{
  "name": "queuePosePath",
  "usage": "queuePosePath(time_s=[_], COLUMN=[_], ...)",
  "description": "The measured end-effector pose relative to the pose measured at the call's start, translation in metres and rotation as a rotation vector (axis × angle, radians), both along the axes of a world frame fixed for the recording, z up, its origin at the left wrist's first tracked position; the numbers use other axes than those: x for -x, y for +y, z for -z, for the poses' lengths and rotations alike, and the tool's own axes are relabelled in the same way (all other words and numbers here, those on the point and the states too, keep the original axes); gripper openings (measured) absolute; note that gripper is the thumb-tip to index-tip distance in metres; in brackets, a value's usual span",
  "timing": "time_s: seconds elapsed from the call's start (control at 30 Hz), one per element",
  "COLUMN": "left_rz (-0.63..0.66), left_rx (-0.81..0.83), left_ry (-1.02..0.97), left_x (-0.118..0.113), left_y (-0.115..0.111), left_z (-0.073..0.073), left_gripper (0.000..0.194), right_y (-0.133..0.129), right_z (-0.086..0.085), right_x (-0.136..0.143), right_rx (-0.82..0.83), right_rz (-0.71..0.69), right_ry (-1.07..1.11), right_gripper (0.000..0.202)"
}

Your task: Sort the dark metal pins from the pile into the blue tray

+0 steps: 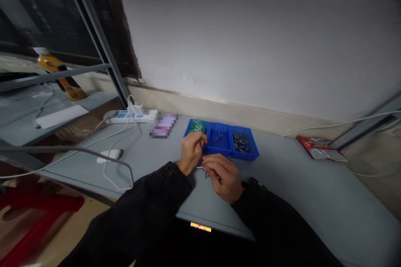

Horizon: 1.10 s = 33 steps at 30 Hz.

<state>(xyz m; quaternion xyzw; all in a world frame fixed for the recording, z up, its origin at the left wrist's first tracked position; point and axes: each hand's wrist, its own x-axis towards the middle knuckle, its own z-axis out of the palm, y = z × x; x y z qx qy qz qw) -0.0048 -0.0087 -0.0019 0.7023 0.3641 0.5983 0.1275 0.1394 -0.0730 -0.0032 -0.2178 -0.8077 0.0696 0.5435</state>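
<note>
Just in front of the three joined blue plastic bins, the left hand and right hand pinched closed on a thin dark metal part, lying crosswise between them, nearer the right

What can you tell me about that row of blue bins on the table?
The blue bins are three small open plastic trays, side by side near the wall on the grey table. The left one holds green parts, the middle a few small dark pieces, the right a heap of dark cylinders. The left hand overlaps the left bin's front edge.
</note>
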Motion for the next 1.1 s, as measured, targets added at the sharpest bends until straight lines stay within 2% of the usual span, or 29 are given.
queuePosePath(time_s=[0.3, 0.6, 1.1], left_rz=[0.025, 0.058, 0.086], left_rx=[-0.005, -0.079, -0.062], left_ry=[0.075, 0.033, 0.014], left_x=[-0.0008, -0.0021, -0.0017], left_y=[-0.0007, 0.0018, 0.0026], left_z=[0.0006, 0.0024, 0.0048], left_gripper=[0.018, 0.017, 0.019], right_y=[-0.0013, -0.0003, 0.0007], right_z=[0.0044, 0.0015, 0.0033], right_x=[-0.0046, -0.004, -0.0048], right_rx=[-0.082, -0.112, -0.104], right_rz=[0.097, 0.078, 0.074], right_ry=[-0.01, 0.033, 0.036], right_gripper=[0.015, 0.017, 0.016])
